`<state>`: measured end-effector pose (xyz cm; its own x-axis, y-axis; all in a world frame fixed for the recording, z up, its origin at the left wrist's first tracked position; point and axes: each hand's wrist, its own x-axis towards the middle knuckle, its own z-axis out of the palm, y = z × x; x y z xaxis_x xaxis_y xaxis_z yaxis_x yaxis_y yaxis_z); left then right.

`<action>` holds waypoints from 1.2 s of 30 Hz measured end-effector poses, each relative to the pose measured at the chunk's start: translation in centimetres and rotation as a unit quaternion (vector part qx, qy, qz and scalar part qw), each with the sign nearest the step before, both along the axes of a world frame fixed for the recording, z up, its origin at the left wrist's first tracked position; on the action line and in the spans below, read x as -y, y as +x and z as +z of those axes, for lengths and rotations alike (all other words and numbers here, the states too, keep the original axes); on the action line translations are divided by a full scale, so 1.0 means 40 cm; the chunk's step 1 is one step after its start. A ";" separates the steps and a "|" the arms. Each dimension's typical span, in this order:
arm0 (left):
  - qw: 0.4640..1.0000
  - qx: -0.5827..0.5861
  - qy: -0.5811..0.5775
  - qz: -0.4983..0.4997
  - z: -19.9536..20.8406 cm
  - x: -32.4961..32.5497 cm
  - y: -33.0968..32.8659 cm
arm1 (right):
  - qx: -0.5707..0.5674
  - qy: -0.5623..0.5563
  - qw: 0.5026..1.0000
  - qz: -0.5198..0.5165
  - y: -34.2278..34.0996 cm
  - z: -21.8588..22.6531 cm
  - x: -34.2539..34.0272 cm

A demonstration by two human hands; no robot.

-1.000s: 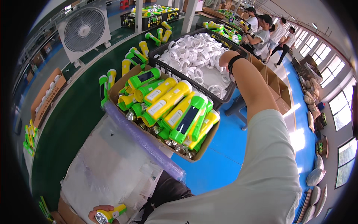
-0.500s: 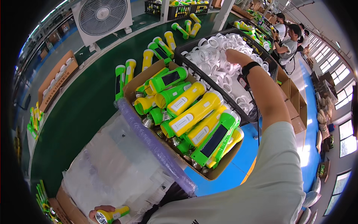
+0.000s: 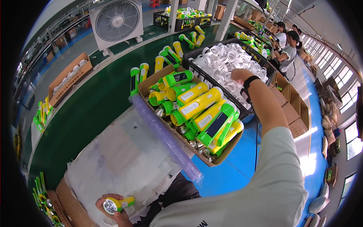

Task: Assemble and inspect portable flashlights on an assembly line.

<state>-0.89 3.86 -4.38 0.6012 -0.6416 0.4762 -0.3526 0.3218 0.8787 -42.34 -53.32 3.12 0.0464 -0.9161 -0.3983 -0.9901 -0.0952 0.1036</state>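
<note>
My left hand (image 3: 121, 218) is closed round a yellow and green flashlight (image 3: 127, 202), held low over the padded work surface with its round reflector face tilted up. My right hand (image 3: 241, 76), with a dark band at the wrist, reaches into a black crate (image 3: 212, 83) full of white plastic rings (image 3: 221, 56). Its fingers point down among the rings and are mostly hidden, so I cannot see whether they grip one. Between my arms stands a cardboard box (image 3: 216, 162) heaped with yellow and green flashlight bodies (image 3: 200, 104), some with solar panels. Silvery reflectors show beneath them.
A rolled purple plastic strip (image 3: 162, 138) edges the pale sheet (image 3: 109, 151). More flashlights stand on the green bench (image 3: 94, 102) beyond the box. A large fan (image 3: 116, 21) is at the far left. Cardboard cartons (image 3: 291, 102) sit at right, near co-workers (image 3: 289, 53).
The whole view has shifted a little. My left hand has lifted the flashlight and turned its reflector face more upward. My right hand has drawn slightly nearer within the rings.
</note>
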 end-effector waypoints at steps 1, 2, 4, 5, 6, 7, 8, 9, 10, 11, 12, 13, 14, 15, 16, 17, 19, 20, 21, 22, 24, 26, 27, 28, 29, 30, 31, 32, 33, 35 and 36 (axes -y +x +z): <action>1.000 0.000 0.004 0.007 -0.011 -0.015 0.003 | 0.072 -0.018 0.997 -0.034 -0.004 0.025 -0.012; 1.000 -0.022 0.003 0.013 -0.008 -0.016 0.000 | 0.165 -0.051 0.985 0.015 -0.002 0.058 -0.045; 0.999 -0.047 0.000 -0.008 0.006 -0.013 -0.012 | 0.237 -0.093 0.961 0.110 -0.049 0.146 -0.070; 0.999 -0.043 0.013 -0.006 0.009 -0.027 -0.005 | 0.333 -0.039 0.938 0.083 0.074 0.232 -0.193; 0.999 -0.043 0.001 -0.021 0.007 -0.033 0.001 | 0.457 -0.100 0.873 0.140 0.133 0.263 -0.291; 0.998 -0.043 -0.013 -0.046 -0.001 -0.026 0.013 | 0.547 -0.086 0.813 0.180 0.197 0.299 -0.409; 0.997 -0.040 -0.018 -0.068 -0.007 -0.027 0.024 | 0.592 -0.052 0.788 0.165 0.270 0.312 -0.520; 0.995 -0.037 -0.027 -0.093 -0.008 -0.028 0.032 | 0.632 -0.022 0.761 0.147 0.346 0.300 -0.625; 0.994 -0.034 -0.034 -0.097 -0.011 -0.028 0.041 | 0.685 0.035 0.710 0.159 0.412 0.251 -0.728; 0.992 -0.034 -0.040 -0.113 -0.017 -0.031 0.053 | 0.731 0.084 0.659 0.157 0.472 0.203 -0.837; 0.991 -0.028 -0.043 -0.125 -0.016 -0.041 0.062 | 0.777 0.199 0.584 0.125 0.541 0.145 -0.934; 0.989 -0.020 -0.051 -0.135 -0.010 -0.044 0.067 | 0.798 0.276 0.527 0.099 0.605 0.077 -1.005; 0.986 -0.014 -0.062 -0.157 -0.010 -0.041 0.081 | 0.794 0.324 0.515 0.018 0.666 0.019 -1.068; 0.981 -0.009 -0.077 -0.177 -0.011 -0.033 0.087 | 0.766 0.377 0.518 -0.045 0.710 -0.049 -1.097; 0.983 -0.009 -0.073 -0.166 -0.021 -0.024 0.096 | 0.753 0.412 0.498 -0.122 0.743 -0.126 -1.112; 0.978 0.009 -0.093 -0.185 -0.035 -0.020 0.106 | 0.747 0.422 0.499 -0.119 0.755 -0.174 -1.115; 0.972 0.022 -0.112 -0.204 -0.049 -0.025 0.114 | 0.669 0.341 0.647 -0.135 0.755 -0.227 -1.115; 0.968 0.017 -0.115 -0.221 -0.056 -0.027 0.119 | 0.664 0.347 0.650 -0.129 0.754 -0.230 -1.105; 0.963 0.012 -0.118 -0.241 -0.061 -0.031 0.120 | 0.595 0.285 0.750 -0.052 0.742 -0.227 -1.095; 0.966 0.014 -0.114 -0.230 -0.065 -0.033 0.120 | 0.512 0.216 0.831 0.029 0.732 -0.225 -1.085; 0.966 -0.002 -0.118 -0.229 -0.060 -0.035 0.122 | 0.497 0.106 0.849 0.148 0.718 -0.221 -1.076; 0.967 -0.017 -0.121 -0.225 -0.063 -0.036 0.114 | 0.501 0.038 0.830 0.242 0.729 -0.186 -1.096; 0.967 -0.024 -0.125 -0.220 -0.069 -0.034 0.109 | 0.500 0.043 0.829 0.247 0.732 -0.169 -1.110; 0.968 -0.031 -0.128 -0.213 -0.074 -0.032 0.104 | 0.473 0.037 0.820 0.320 0.730 -0.158 -1.125; 0.970 -0.031 -0.126 -0.207 -0.072 -0.031 0.104 | 0.444 0.031 0.805 0.391 0.731 -0.150 -1.138; 0.968 -0.028 -0.124 -0.217 -0.068 -0.030 0.105 | 0.445 0.036 0.803 0.395 0.727 -0.144 -1.148; 0.966 -0.026 -0.122 -0.227 -0.067 -0.031 0.108 | 0.403 0.022 0.818 0.410 0.720 -0.140 -1.153; 0.968 0.008 -0.117 -0.221 -0.066 -0.032 0.112 | 0.360 0.006 0.831 0.425 0.713 -0.137 -1.150; 0.970 0.007 -0.115 -0.215 -0.063 -0.033 0.110 | 0.360 0.011 0.828 0.429 0.706 -0.147 -1.141; 0.968 -0.022 -0.131 -0.215 -0.056 -0.029 0.103 | 0.323 0.031 0.829 0.455 0.690 -0.178 -1.119; 0.970 0.028 -0.117 -0.210 -0.056 -0.027 0.112 | 0.322 0.033 0.829 0.456 0.687 -0.186 -1.111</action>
